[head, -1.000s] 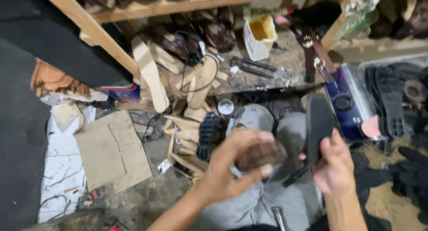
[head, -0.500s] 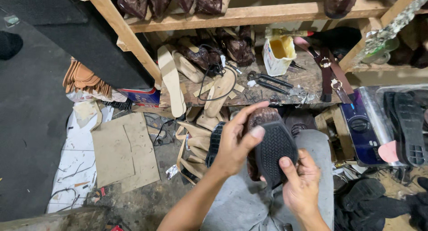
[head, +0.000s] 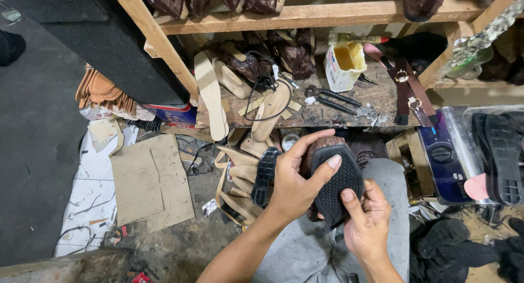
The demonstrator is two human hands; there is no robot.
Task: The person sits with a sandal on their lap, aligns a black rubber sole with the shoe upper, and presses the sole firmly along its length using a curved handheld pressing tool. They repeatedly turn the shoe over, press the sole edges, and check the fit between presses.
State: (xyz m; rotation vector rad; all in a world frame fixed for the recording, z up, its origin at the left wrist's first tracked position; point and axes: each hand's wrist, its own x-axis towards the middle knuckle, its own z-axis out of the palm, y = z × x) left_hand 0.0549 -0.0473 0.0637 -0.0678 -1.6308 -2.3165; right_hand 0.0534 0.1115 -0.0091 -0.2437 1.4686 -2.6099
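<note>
I hold a brown patterned shoe (head: 327, 144) upside down over my lap, with a black ribbed rubber sole (head: 337, 189) laid on its bottom. My left hand (head: 292, 185) wraps around the shoe from the left, thumb pressing on the sole's upper edge. My right hand (head: 367, 220) grips from below, thumb pressed flat on the sole's tread. Another black sole (head: 265, 175) leans just left of my left hand.
A low wooden workbench (head: 376, 100) ahead carries a yellowish glue tub (head: 345, 64), pliers (head: 327, 96), brown straps (head: 406, 86) and tan insoles (head: 210, 100). Cardboard sheets (head: 147, 179) lie on the floor at left. Black soles (head: 499, 152) and a blue appliance (head: 443, 157) sit at right.
The black sole, held apart in my right hand a second ago, now lies on the shoe's bottom. Both hands have closed around them and press the sole down.
</note>
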